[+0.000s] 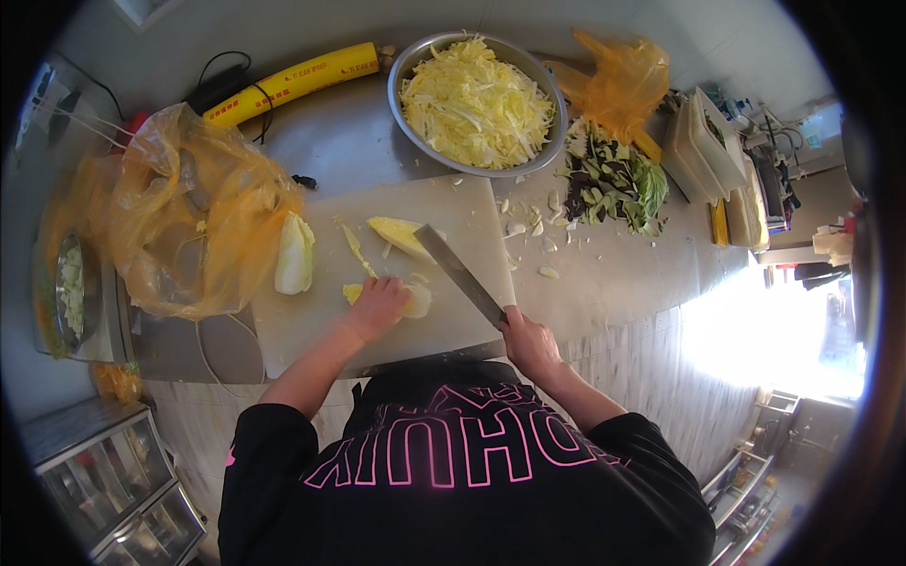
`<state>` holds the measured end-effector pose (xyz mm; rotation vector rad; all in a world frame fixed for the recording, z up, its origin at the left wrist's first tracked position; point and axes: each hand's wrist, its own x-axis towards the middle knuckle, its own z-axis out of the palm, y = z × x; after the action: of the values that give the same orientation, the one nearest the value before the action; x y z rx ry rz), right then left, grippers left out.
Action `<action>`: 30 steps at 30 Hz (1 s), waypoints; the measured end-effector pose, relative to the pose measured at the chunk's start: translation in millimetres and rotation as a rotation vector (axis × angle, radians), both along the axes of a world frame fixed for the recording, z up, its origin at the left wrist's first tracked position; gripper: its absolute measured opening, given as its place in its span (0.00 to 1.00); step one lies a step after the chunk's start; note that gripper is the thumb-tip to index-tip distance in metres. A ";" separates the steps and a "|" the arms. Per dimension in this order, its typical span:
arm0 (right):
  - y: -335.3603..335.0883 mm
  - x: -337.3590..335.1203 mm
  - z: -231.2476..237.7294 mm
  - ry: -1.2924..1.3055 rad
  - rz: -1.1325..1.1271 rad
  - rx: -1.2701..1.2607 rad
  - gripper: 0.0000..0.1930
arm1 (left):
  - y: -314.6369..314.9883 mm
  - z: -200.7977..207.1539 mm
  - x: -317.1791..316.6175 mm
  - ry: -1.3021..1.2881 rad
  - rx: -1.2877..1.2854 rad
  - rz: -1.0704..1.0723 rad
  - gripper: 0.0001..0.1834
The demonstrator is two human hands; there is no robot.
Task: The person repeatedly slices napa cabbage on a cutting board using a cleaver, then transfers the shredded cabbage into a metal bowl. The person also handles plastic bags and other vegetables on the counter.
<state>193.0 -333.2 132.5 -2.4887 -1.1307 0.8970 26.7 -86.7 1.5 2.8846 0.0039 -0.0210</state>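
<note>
My right hand (530, 345) is closed round the handle of a cleaver (461, 275). Its long blade slants up and left over the white cutting board (326, 338), the tip beside a yellow napa cabbage wedge (394, 232). At the board's middle, my left hand (379, 304) curls its fingers over a napa cabbage piece (416, 301), which shows on both sides of the hand. The fingertips are partly hidden. A thin leaf strip (354, 245) lies just beyond that hand. Near the board's left edge rests a larger pale cabbage chunk (294, 257).
Behind the board stands a steel bowl (394, 106) heaped with shredded cabbage (477, 104). A crumpled orange plastic bag (189, 222) covers the left side. Dark leafy trimmings (613, 184) and scattered white scraps (536, 226) lie right. A yellow roll (293, 83) lies along the wall.
</note>
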 end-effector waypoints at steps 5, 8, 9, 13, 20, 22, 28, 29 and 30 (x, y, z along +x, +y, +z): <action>-42.0 -24.3 9.7 0.025 -0.117 -0.069 0.09 | -70.3 2.9 43.2 -0.003 -0.035 0.427 0.31; -49.8 -33.2 9.0 0.033 -0.139 -0.136 0.09 | -83.7 2.1 55.8 0.007 -0.043 0.494 0.32; -50.6 -34.2 8.8 0.034 -0.142 -0.152 0.10 | -85.7 2.8 58.5 0.012 -0.051 0.502 0.32; -48.9 -36.9 3.1 0.020 -0.125 -0.171 0.11 | -84.6 8.8 62.9 0.051 -0.041 0.503 0.29; -41.9 -25.2 10.2 0.083 -0.093 -0.241 0.11 | -81.6 5.0 61.4 0.091 -0.051 0.491 0.27; -42.0 -25.2 7.7 0.098 -0.094 -0.254 0.11 | -81.4 3.8 59.4 0.078 -0.052 0.486 0.28; -48.4 -27.3 -51.2 0.041 -0.177 -0.172 0.10 | -73.0 5.3 54.2 0.077 -0.136 0.411 0.32; -49.5 -21.9 -50.9 0.024 -0.174 -0.176 0.10 | -66.3 0.2 48.7 0.074 -0.155 0.375 0.32; -51.1 -11.8 -48.6 0.007 -0.172 -0.179 0.10 | -58.4 -3.2 42.4 0.071 -0.175 0.339 0.33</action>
<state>181.2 -384.3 83.8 -2.6735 -0.8517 0.9952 69.0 -145.2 -1.7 2.6689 0.4785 -0.0570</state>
